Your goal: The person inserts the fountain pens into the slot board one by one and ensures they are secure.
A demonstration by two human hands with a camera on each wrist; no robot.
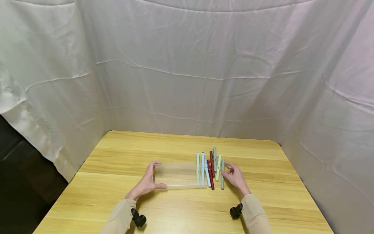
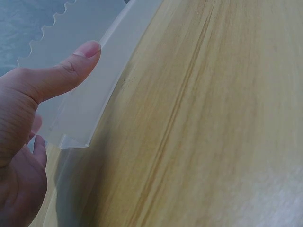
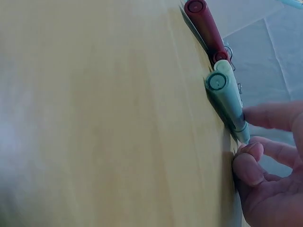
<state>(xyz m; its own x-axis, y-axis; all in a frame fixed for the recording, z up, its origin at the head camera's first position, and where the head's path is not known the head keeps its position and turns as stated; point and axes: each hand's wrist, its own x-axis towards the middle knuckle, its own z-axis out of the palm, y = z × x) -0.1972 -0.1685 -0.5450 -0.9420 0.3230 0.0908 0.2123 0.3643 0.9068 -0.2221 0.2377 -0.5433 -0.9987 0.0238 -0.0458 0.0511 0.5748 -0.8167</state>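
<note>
Head cam: my L grip (image 1: 146, 182) pinches clear tray (image 1: 175, 175), 2 pens (image 1: 197, 169) seemingly in, 6 still on bench (image 1: 181, 211) incl. grey-green pen (image 1: 223, 182) at R grip (image 1: 235, 178), can't tell if pinched.

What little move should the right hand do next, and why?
I'd maybe pinch the grey-green pen and lift it toward the clear tray. The right hand touches that pen, which lies on the table outside the tray. The left hand holds the tray's left end, and a light green pen and light blue pen seem lined up at its right.
</note>
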